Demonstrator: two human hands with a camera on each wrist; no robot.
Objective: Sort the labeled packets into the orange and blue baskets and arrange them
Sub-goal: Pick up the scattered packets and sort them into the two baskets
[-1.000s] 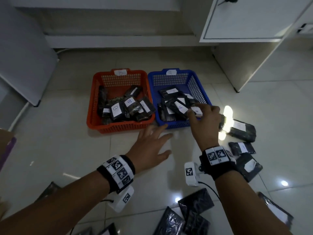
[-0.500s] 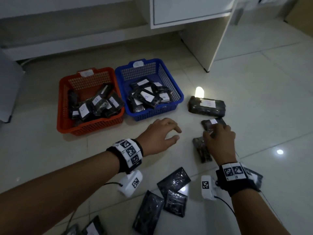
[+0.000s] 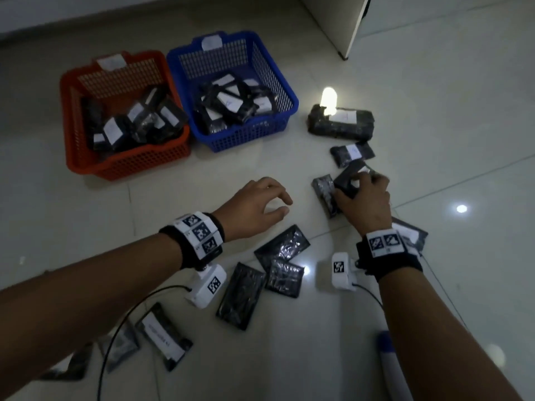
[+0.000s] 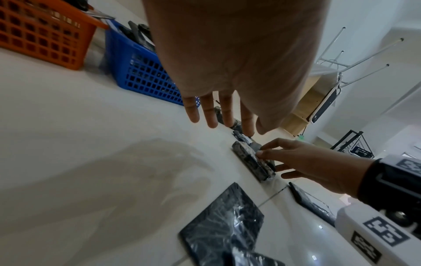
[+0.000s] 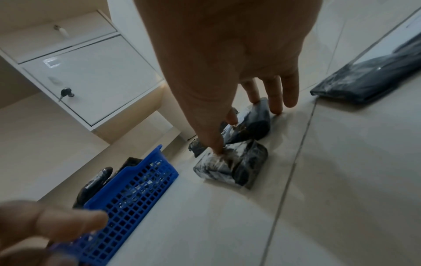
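Item: small black packet [image 3: 348,180], on floor right of blue basket [image 3: 285,91]. Right hand [image 3: 363,202] is closing its grip on it, prob. to lift & read label. Left hand [image 3: 254,206] is hovering, grip loose, holding nothing. Orange basket [image 3: 69,134] is sitting beside the blue, both part-filled.

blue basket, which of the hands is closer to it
Left. The left hand hovers over the floor just in front of the blue basket; the right hand is farther off to the side, gripping a packet.

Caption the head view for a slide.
Right hand grips a floor packet; left hand hovers open near part-filled orange basket and blue basket.
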